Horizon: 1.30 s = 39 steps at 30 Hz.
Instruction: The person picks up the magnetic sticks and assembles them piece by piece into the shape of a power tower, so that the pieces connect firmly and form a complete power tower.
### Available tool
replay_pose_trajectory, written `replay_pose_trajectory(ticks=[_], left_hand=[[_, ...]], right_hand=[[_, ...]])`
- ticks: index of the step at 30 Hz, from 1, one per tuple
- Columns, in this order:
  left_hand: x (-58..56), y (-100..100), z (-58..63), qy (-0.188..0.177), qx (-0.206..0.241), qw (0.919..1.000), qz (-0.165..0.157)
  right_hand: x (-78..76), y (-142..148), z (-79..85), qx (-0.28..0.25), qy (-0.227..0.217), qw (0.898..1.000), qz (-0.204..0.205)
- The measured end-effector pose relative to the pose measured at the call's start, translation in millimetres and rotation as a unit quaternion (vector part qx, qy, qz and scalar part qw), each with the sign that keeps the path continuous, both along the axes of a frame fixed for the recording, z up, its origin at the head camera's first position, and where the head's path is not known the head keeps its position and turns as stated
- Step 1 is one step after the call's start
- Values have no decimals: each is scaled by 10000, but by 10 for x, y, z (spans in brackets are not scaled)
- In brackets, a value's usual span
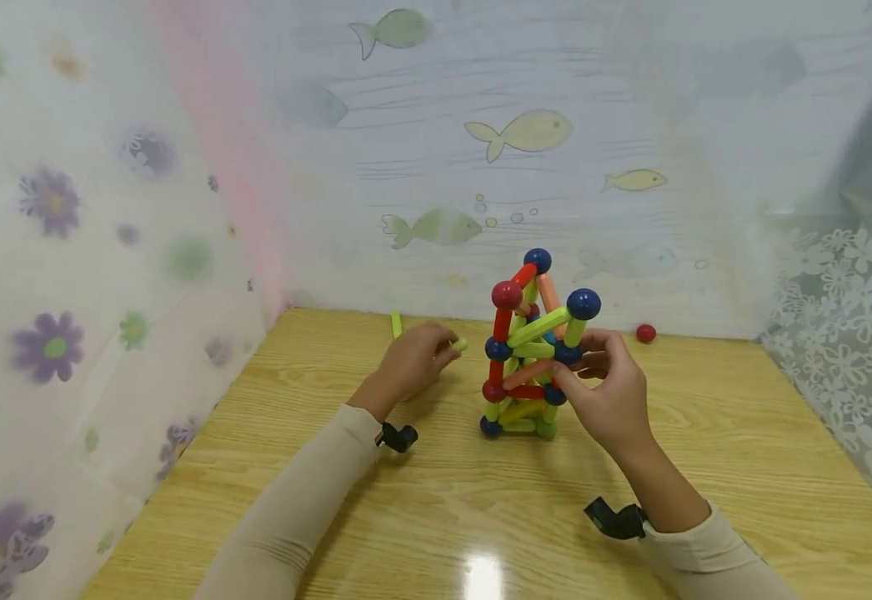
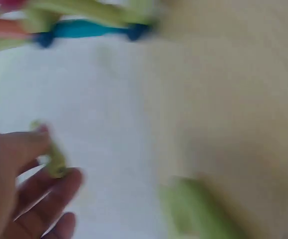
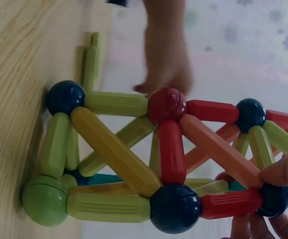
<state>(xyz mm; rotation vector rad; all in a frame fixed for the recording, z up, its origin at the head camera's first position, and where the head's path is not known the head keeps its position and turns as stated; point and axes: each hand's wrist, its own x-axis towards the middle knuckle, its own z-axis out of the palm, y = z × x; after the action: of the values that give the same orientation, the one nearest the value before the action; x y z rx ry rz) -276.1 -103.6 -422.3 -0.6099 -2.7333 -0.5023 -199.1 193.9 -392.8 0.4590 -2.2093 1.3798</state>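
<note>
A tower of ball-and-rod building pieces (image 1: 503, 325) stands upright on the wooden table, with red, blue and green balls joined by red, orange, yellow and light green rods. My right hand (image 1: 616, 400) steadies its right side, thumb and fingers around a dark blue ball (image 3: 275, 200) in the upper part. To the left of the tower, apart from it, my left hand (image 1: 415, 362) pinches a short light green rod (image 2: 57, 162) between thumb and fingers. The left wrist view is blurred, and the right hand is only partly in its own wrist view.
Behind my left hand, light green rods (image 3: 90, 64) lie on the table (image 1: 436, 500). A loose red ball (image 1: 645, 333) rests near the back edge, right of the tower. Patterned sheets with fish (image 1: 533, 132) and flowers hang around the table.
</note>
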Motion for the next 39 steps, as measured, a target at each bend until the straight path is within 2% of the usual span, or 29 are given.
replay_pose_trajectory(ticks=[1, 2, 4, 6, 8, 9, 11, 13, 16, 21, 24, 34, 39], left_hand=[[28, 7, 131, 124, 622, 9980, -3], [61, 24, 279, 311, 1216, 9921, -61], [147, 85, 618, 815, 2095, 9740, -286], [258, 180, 964, 1278, 2657, 9533, -653], [372, 303, 1264, 1633, 2878, 9374, -1082], [432, 373, 1394, 1734, 2880, 9328, -1299], [555, 520, 1593, 1823, 2770, 9280, -1700], [650, 662, 1707, 1897, 2479, 9303, -1923], [746, 825, 1767, 1992, 1914, 9399, -2005], [777, 910, 1722, 2259, 835, 9582, -1543], [795, 905, 1705, 2209, 505, 9650, -1321], [811, 864, 1695, 2140, 91, 9698, -1167], [816, 869, 1671, 2259, -190, 9679, -1084]], right_hand=[[5, 1, 6, -10, -3, 10000, 16], [11, 2, 12, -21, -4, 10000, 32], [24, 6, 27, -37, -2, 10000, 58], [37, 10, 42, -46, 5, 10000, 68], [49, 20, 57, -64, 26, 10000, 60], [54, 25, 64, -81, 34, 9999, 63], [64, 38, 79, -101, 56, 9999, 78], [69, 50, 95, -107, 77, 9998, 115], [82, 57, 115, -98, 69, 9998, 173], [98, 53, 129, -71, 12, 9998, 193], [103, 56, 139, -50, 18, 9998, 188], [95, 46, 118, -96, 62, 9997, 217], [92, 51, 110, -80, 95, 9998, 172]])
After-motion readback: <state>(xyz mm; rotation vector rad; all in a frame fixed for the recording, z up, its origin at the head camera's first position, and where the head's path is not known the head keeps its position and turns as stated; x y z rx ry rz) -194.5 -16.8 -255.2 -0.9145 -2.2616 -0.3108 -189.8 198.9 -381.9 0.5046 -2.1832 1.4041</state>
